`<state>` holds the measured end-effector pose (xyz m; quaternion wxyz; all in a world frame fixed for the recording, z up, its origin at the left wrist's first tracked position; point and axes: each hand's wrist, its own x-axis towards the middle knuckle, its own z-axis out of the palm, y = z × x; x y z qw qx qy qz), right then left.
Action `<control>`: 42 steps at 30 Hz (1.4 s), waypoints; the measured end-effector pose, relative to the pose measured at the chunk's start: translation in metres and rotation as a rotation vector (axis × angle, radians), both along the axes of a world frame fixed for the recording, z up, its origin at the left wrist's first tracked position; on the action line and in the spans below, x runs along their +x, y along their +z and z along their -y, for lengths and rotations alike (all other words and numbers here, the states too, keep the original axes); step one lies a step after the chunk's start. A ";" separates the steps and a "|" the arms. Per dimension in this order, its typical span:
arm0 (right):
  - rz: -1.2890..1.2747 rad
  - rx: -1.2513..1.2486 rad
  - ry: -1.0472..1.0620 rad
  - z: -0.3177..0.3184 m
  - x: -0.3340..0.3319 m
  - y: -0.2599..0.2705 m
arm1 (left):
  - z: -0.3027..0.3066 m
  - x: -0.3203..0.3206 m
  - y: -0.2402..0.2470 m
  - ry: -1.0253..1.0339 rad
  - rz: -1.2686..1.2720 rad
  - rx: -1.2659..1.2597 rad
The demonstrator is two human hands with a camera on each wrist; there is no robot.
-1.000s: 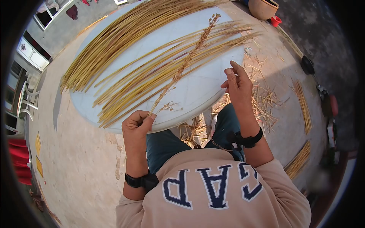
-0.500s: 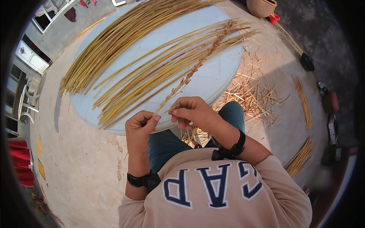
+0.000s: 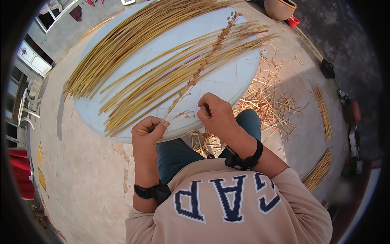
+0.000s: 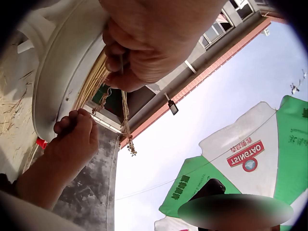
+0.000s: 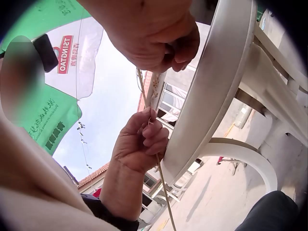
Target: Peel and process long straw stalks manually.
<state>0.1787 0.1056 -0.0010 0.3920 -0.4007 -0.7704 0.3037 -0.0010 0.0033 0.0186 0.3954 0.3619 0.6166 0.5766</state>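
Observation:
My left hand [image 3: 148,132] pinches a dry stalk between thumb and fingers at the near edge of the white round table [image 3: 91,118]. The stalk's brown seed head [image 3: 199,73] slants up and away over the table. A small side sprig [image 3: 181,115] branches off just above the pinch. Below the left hand, the bare stem [image 5: 166,195] hangs down in the right wrist view. To the right of the sprig is my right hand [image 3: 219,116], its fingers curled in, with nothing visible in them. A loose row of stalks [image 3: 154,81] lies on the table beyond both hands.
A thick bundle of long stalks [image 3: 122,46] covers the table's far left side. Cut straw pieces [image 3: 276,101] litter the ground at right, with two small bundles [image 3: 323,112] farther out. A clay pot [image 3: 280,9] stands beyond the table, and a white chair [image 3: 28,107] at left.
From out at the right with fingers spread, my right hand came to the sprig, then drew back slightly right, fingers curled. The seed head tipped right and swung back. The left hand keeps its pinch.

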 end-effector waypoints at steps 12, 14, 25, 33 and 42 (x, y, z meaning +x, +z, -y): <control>-0.169 0.034 0.158 -0.010 0.022 0.027 | -0.001 -0.008 -0.002 -0.032 0.033 0.004; -0.185 -0.032 0.342 -0.001 0.006 0.024 | 0.000 -0.010 -0.002 -0.068 0.027 -0.019; -0.094 -0.298 0.436 0.016 -0.028 0.014 | 0.001 -0.013 -0.005 -0.114 0.079 -0.024; -0.064 -0.300 0.464 0.015 -0.027 0.010 | 0.001 -0.013 -0.008 -0.141 0.066 -0.018; -0.084 -0.178 0.406 0.018 -0.028 0.004 | 0.001 -0.013 -0.009 -0.160 0.053 -0.015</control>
